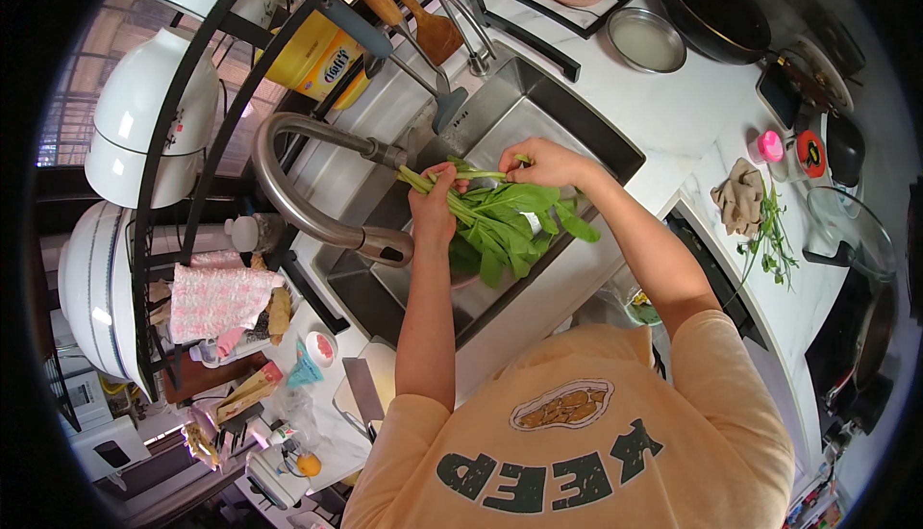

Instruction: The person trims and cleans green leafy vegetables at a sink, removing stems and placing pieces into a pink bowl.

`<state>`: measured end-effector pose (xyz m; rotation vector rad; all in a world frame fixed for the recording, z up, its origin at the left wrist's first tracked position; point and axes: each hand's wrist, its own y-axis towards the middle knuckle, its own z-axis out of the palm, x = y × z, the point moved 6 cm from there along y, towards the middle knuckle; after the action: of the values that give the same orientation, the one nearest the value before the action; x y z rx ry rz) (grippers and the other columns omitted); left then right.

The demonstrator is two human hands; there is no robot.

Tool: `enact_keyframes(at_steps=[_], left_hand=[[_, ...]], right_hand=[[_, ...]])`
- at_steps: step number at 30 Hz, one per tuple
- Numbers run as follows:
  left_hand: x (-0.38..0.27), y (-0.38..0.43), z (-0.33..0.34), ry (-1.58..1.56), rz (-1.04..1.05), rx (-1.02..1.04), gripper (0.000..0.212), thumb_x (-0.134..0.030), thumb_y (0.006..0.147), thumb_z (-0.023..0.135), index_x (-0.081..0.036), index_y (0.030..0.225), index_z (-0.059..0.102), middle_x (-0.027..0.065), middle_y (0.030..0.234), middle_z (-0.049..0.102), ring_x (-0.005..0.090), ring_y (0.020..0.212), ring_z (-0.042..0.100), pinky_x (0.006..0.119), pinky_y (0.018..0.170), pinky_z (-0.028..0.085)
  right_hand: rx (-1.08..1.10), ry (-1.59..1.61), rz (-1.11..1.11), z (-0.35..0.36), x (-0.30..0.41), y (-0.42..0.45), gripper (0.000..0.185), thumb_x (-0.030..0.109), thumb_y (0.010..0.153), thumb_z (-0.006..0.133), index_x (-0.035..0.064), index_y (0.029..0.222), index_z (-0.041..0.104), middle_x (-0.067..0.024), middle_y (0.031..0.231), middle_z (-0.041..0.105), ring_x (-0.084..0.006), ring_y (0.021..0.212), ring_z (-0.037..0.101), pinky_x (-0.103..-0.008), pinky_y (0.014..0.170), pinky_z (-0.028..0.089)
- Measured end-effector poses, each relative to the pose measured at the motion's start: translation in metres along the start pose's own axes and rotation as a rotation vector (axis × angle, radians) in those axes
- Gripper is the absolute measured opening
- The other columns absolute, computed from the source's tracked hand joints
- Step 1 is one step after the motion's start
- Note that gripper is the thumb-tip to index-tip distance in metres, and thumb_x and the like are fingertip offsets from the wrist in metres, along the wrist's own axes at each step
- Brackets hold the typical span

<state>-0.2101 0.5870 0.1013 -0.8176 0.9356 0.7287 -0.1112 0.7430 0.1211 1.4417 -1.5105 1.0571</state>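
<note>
My left hand point(433, 208) grips a bunch of leafy greens point(497, 219) by its pale stems, over the stainless steel sink point(537, 121). The leaves hang down to the right. With thumb and fingers, my right hand point(551, 162) pinches a green stem point(479, 174) that runs across from the left hand. Close to my left wrist is the spray head of the curved metal faucet point(386, 244); I see no water running from it. Below the leaves, part of a pinkish rim shows, mostly hidden.
Left of the sink stands a black dish rack point(209, 147) with white bowls point(155, 96). A knife point(363, 388) lies on a cutting board near my left elbow. On the right counter are a metal bowl of cloudy liquid point(645, 40), a wok point(714, 9) and scallions point(771, 240).
</note>
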Motion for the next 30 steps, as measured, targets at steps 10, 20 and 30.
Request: enact_keyframes(at_steps=[10,20,30], left_hand=[[-0.003,-0.004,0.000,0.040,0.042,-0.029,0.017,-0.005,0.078,0.061,0.005,0.090,0.054,0.0108,0.076,0.057,0.0175,0.063,0.058,0.027,0.058,0.047],[-0.011,-0.022,0.028,0.195,0.237,-0.112,0.013,-0.001,0.078,0.060,0.006,0.088,0.055,0.0108,0.077,0.058,0.0165,0.064,0.060,0.026,0.060,0.049],[-0.066,-0.026,0.037,0.318,0.388,-0.128,0.011,-0.001,0.078,0.060,0.005,0.086,0.056,0.0081,0.074,0.059,0.0143,0.064,0.059,0.024,0.060,0.048]], right_hand=[[-0.174,-0.293,-0.031,0.014,0.004,0.009,0.028,0.024,0.077,0.046,-0.0009,0.078,0.060,-0.0234,0.070,0.056,-0.0377,0.071,0.056,-0.0419,0.067,0.043],[-0.650,0.387,0.297,0.023,-0.053,0.009,0.031,0.024,0.078,0.041,-0.0015,0.066,0.054,-0.0150,0.058,0.052,-0.0257,0.055,0.049,-0.0356,0.056,0.039],[-0.776,0.797,0.355,-0.015,-0.101,-0.042,0.026,0.023,0.087,0.041,0.0030,0.083,0.056,-0.0033,0.062,0.051,-0.0136,0.056,0.049,-0.0269,0.052,0.040]])
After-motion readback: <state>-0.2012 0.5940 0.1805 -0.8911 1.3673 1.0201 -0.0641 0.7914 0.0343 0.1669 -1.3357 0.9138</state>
